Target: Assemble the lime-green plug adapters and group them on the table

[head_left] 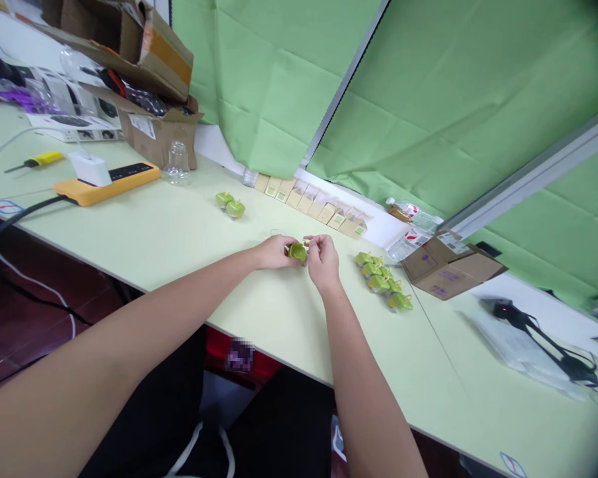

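Between the two hands, over the pale table (189, 239), the small green piece (297, 251) sits pinched by left hand (274, 253) and right hand (321, 260) alike, equally near.

green piece (297, 251), orange power strip (107, 182)

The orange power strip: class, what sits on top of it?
A white plug adapter sits on the orange power strip near its left end. The sockets beneath the adapter are covered.
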A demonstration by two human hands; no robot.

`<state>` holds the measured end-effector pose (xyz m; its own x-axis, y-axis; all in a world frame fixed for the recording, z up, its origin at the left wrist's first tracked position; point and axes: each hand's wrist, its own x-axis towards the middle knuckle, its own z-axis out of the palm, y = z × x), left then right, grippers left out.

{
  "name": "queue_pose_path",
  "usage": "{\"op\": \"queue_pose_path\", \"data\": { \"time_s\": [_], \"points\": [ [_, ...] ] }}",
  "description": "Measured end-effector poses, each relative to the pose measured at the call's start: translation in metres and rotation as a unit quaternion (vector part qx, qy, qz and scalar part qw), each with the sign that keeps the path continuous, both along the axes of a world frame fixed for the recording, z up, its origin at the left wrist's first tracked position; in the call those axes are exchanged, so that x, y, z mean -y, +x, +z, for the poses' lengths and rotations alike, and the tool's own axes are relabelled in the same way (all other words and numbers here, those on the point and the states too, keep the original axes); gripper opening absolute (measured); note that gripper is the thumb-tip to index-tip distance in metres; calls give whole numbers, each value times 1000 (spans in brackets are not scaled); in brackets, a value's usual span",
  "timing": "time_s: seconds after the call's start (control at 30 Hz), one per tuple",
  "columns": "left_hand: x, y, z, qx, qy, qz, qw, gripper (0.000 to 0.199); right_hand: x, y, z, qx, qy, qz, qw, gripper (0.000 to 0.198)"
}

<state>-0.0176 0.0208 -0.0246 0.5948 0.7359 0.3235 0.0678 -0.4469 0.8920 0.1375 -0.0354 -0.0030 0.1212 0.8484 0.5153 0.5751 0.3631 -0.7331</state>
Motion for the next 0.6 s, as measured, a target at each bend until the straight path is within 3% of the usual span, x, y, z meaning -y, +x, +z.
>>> {"op": "queue_pose_path", "data": {
  "time_s": [0.4, 0.6],
  "points": [
    [3, 1, 1, -3, 16, 19, 1000, 41, -3, 9, -4, 7, -16, -131, 991, 5],
    [3, 1, 1, -6, 15, 17, 1000, 41, -2, 9, -5, 19, -22, -133, 991, 8]
  ]
}}
